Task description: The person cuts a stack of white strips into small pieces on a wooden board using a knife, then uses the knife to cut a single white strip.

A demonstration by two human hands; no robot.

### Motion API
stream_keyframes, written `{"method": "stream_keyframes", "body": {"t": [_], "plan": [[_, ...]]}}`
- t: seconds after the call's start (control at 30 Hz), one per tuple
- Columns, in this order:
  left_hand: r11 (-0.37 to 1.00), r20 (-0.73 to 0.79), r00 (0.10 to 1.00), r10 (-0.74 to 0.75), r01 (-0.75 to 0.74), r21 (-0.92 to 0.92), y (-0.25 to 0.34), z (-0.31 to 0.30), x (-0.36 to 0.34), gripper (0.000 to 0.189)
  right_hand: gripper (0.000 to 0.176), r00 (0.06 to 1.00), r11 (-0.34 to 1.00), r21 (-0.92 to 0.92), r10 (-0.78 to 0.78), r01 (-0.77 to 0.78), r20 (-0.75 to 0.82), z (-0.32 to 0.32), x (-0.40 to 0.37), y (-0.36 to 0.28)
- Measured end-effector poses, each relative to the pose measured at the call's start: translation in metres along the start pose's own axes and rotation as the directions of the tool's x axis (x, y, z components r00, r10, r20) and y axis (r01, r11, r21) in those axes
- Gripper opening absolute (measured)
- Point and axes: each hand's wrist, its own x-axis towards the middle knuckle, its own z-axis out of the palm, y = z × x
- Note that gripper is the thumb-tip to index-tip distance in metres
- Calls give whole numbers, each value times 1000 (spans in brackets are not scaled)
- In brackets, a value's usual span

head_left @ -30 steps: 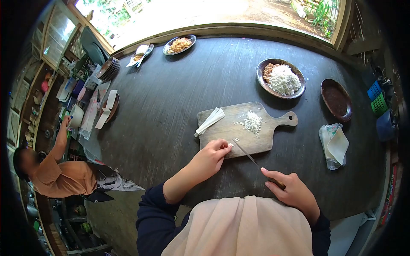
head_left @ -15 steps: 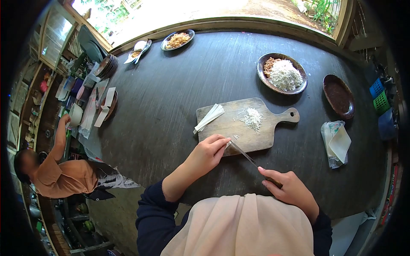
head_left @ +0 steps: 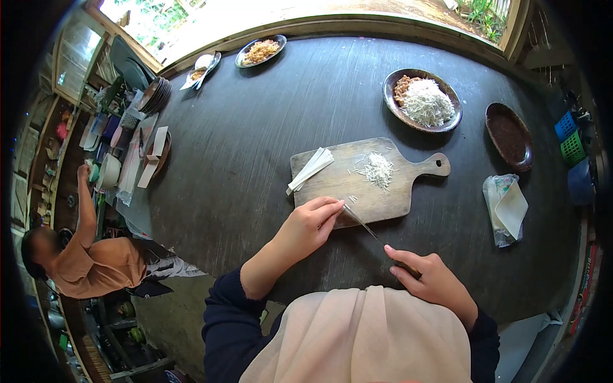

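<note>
My right hand (head_left: pixel 428 273) grips a knife (head_left: pixel 367 225) by its brown handle, and the blade slants up and left to my left fingertips. At the near edge of a wooden cutting board (head_left: pixel 399 199), my left hand (head_left: pixel 313 225) is closed in a pinch. A bit of white strip shows at its fingertips; the rest is hidden by the fingers. On the board's left side lies a bundle of flat white strips (head_left: pixel 311 170). A small heap of fine white shreds (head_left: pixel 377 171) sits in the board's middle, with a few loose bits near the blade.
Beyond the board stands a brown plate (head_left: pixel 391 113) heaped with white shreds and brown pieces. An oval brown dish (head_left: pixel 509 137) and a plastic packet (head_left: pixel 506 209) lie to the right. Two plates of food line the far edge. A person (head_left: pixel 99 265) reaches toward bowls at left.
The view has shifted slightly. My hands and the knife stay at the board's near edge with only slight movement. The person at left has moved the reaching hand a little.
</note>
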Motion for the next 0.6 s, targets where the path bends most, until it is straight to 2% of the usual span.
{"method": "stream_keyframes", "body": {"t": [0.6], "plan": [[999, 18, 1000, 12, -13, 31, -2, 1, 1, 27, 41, 1000, 1000, -8, -5, 5, -10, 2, 0, 2]]}}
